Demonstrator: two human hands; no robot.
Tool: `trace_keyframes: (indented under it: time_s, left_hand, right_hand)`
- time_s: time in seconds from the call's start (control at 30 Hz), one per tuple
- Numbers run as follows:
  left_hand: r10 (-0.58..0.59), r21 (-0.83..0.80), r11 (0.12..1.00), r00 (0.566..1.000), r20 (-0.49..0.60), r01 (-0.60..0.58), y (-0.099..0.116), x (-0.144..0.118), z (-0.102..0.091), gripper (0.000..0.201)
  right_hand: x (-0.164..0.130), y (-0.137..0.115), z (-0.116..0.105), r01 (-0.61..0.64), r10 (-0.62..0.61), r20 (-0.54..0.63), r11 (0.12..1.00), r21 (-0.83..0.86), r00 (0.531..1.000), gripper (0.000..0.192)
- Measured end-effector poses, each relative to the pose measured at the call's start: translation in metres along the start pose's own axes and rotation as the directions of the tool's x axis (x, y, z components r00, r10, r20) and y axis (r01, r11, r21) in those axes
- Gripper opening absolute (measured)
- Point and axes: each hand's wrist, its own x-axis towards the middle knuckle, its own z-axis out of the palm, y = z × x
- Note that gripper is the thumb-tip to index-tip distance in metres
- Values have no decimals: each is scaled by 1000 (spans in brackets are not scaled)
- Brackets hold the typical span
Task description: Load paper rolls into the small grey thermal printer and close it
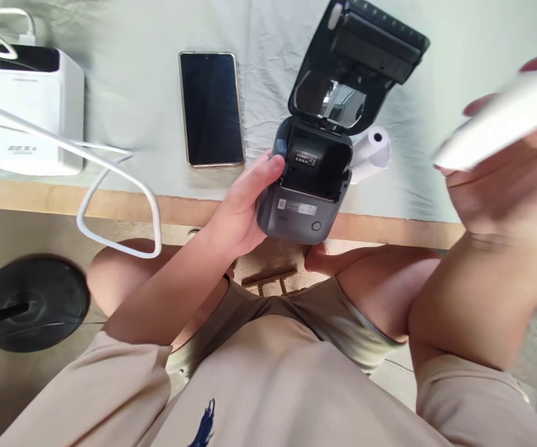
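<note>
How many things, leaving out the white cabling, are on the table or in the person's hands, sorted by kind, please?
Phone: 1
Open dark device, in the left hand: 1
Paper roll: 1
White box-shaped device: 1
Blurred white object, in the right hand: 1
Total: 5

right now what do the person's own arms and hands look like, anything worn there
Loose, short sleeves of beige fabric leave both arms bare from about the elbow down. The left hand and right hand are ungloved; no watch or bracelet shows. The right hand is blurred, hiding finer detail.
</note>
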Motion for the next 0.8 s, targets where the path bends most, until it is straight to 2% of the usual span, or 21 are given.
trace_keyframes:
  time_s: [0.03, 0.13, 0.2, 0.27, 0.37, 0.47, 0.53, 0.57, 0.6, 0.7, 0.8]
  left_hand:
    - [-5, -1, 1000, 1000, -22, 5, 1, 0, 1, 24]
    - [-13, -2, 1000, 997, -75, 13, 4, 0, 6, 30]
    - [-14, -2, 1000, 995, -103, 13, 4, 1, 9, 30]
    - [-13, -5, 1000, 993, -119, 12, 3, 3, 10, 28]
    - [16, -10, 1000, 992, -122, -18, 2, 5, 10, 32]
    - [31, -20, 999, 998, -50, -32, 1, 5, 8, 33]
    - [38, -25, 999, 998, -47, -39, 1, 4, 7, 39]
    - [41, -23, 999, 997, -64, -42, 1, 3, 6, 44]
    - [46, -21, 999, 995, -83, -48, 1, 2, 6, 49]
    - [84, -24, 996, 993, -81, -87, -2, 1, 3, 55]
    - [99, -27, 995, 994, -50, -100, -3, 1, 2, 53]
  right_hand:
    - [1, 21, 0, -17, 19, -39, 999, 51, 999, 48]
    - [-1, 72, 4, -145, 142, -106, 989, -15, 984, 50]
    - [-5, 92, 4, -146, 132, -162, 986, -79, 978, 50]
    - [-8, 100, 3, -130, 103, -163, 978, -162, 981, 46]
    - [-12, 94, 1, -147, 99, -165, 941, -305, 981, 46]
    - [-15, 66, 9, -74, -25, -251, 922, -380, 968, 49]
    - [-17, 44, 25, 0, -89, -213, 922, -386, 973, 42]
    - [-17, 34, 36, 68, -163, -237, 929, -364, 958, 39]
    - [-17, 26, 48, 93, -173, -197, 929, -359, 965, 40]
    - [-13, 16, 82, 24, -46, -50, 930, -367, 998, 47]
    - [-7, 19, 95, -99, 108, 5, 932, -348, 994, 43]
